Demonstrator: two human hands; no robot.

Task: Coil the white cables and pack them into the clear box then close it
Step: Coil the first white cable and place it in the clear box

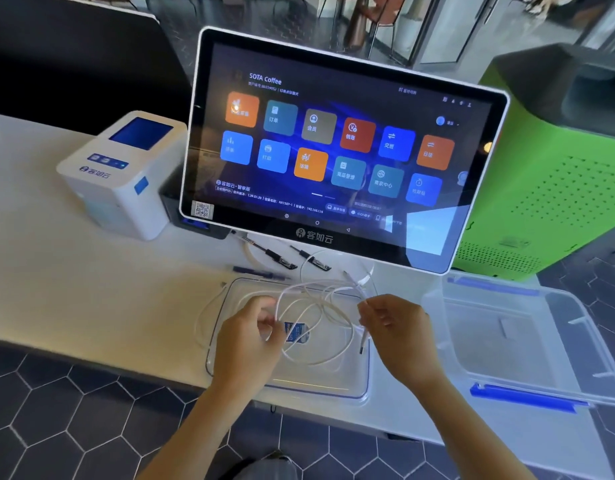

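The left hand (254,327) pinched a loop of the white cables (316,320) between thumb and curled fingers, and the right hand (392,323) pinched another strand of the same tangle near its fingertips, a plug end hanging just below. The cables were held in loose loops between the two hands, above the clear lid (292,382) that lay flat at the near edge of the counter (74,289); one strand trailed off to the left onto the counter. A blue label showed through the loops. The clear box (527,341), open, with blue latches, sat toward the counter's right end, overhanging its near edge. Behind the lid lay several pens (281,261), then a touchscreen terminal (333,150). A white printer (122,174) stood toward the far left, a green machine (548,174) at the far right.
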